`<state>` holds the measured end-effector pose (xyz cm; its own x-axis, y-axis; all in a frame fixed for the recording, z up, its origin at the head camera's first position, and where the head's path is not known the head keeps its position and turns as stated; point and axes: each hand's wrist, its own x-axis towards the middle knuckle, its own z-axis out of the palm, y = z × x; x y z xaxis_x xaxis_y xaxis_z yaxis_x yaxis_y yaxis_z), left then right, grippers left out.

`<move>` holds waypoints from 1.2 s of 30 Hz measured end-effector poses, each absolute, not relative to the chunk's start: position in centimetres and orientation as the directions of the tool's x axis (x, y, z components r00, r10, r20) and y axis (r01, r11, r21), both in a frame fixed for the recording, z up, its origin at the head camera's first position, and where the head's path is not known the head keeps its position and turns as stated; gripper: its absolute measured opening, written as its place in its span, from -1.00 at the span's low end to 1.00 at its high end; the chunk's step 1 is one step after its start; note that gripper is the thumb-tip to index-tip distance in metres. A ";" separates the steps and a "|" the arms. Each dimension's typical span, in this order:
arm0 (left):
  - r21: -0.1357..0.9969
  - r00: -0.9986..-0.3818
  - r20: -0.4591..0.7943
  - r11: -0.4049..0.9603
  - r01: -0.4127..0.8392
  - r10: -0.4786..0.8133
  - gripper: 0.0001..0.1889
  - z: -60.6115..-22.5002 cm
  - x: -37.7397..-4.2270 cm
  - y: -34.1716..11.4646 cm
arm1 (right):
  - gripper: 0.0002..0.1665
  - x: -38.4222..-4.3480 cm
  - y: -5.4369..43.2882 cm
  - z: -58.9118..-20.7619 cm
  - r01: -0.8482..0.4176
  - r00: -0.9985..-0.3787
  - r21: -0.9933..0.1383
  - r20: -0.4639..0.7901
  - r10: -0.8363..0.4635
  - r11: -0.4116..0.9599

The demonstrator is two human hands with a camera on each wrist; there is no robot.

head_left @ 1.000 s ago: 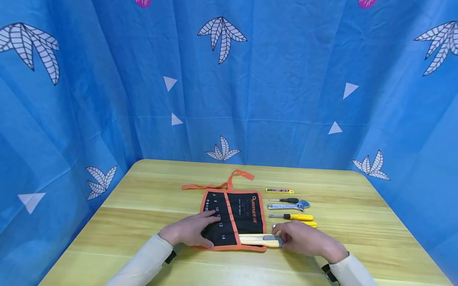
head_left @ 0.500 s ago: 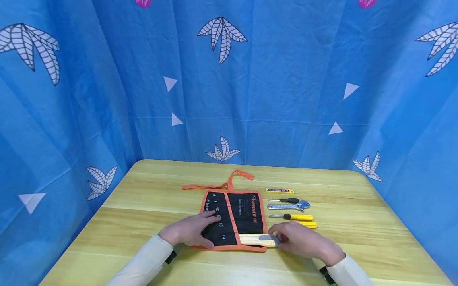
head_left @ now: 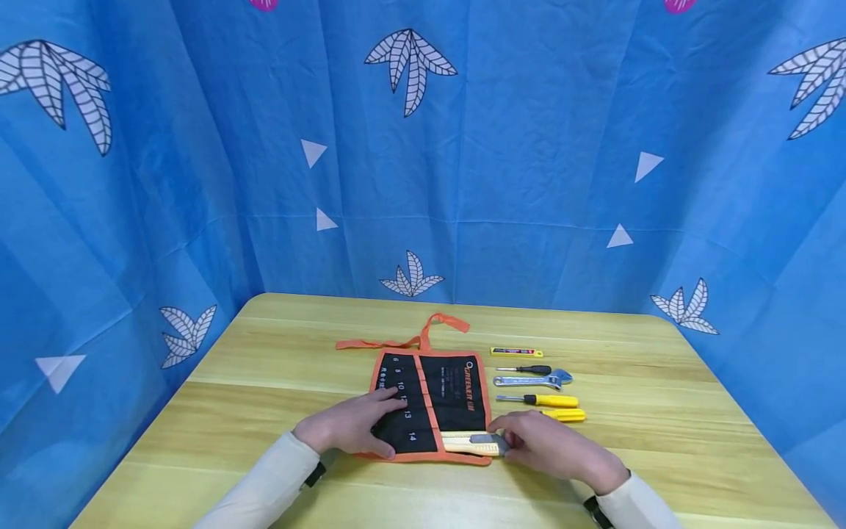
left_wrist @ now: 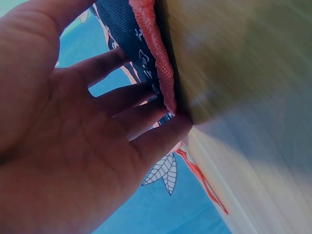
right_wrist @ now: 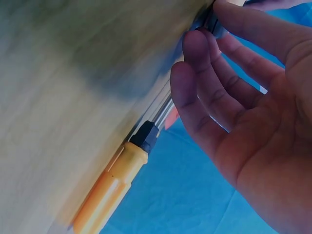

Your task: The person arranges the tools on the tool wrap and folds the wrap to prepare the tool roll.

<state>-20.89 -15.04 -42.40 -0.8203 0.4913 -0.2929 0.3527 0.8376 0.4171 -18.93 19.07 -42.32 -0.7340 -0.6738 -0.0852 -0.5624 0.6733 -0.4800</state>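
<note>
A black tool pouch (head_left: 456, 404) with orange trim and numbered pockets lies unrolled on the table. My left hand (head_left: 350, 425) rests on its pocket panel with fingers spread; in the left wrist view its fingertips lie along the pouch's orange edge. A cream utility knife (head_left: 463, 443) lies along the pouch's near side, its far end inside the pocket marked 14. My right hand (head_left: 551, 444) pinches the grey end of the knife between thumb and fingers. A yellow-handled screwdriver (right_wrist: 117, 175) lies beside the right hand in the right wrist view.
Right of the pouch, in a column, lie a small yellow case (head_left: 515, 353), a black screwdriver (head_left: 538, 370), an adjustable wrench (head_left: 529, 381) and yellow handles (head_left: 565, 415). Orange ties (head_left: 383, 344) trail behind the pouch. A blue curtain (head_left: 529, 147) hangs behind the table (head_left: 284, 367).
My right hand has moved left, sliding the utility knife deeper into the pocket. A yellow handle behind that hand shows more now. My left hand has stayed in place.
</note>
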 end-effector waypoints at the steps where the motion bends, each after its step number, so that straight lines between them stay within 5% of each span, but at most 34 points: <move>1: 0.417 -0.821 -0.292 0.838 0.352 0.490 -0.17 -42.4 -20.9 -15.1 | -0.59 -18.9 19.0 -42.3 -0.560 -0.735 -0.481 -0.086 -0.672 0.675; 36: 0.432 -0.820 -0.287 0.831 0.351 0.496 -0.17 -42.6 -20.9 -15.1 | -0.60 -18.6 17.8 -42.6 -0.521 -0.764 -0.468 -0.119 -0.634 0.714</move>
<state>-20.87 -15.13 -42.63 -0.8198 0.4957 -0.2868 0.3511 0.8306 0.4321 -18.62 17.81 -42.64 -0.7639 -0.6344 -0.1185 -0.5205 0.7142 -0.4680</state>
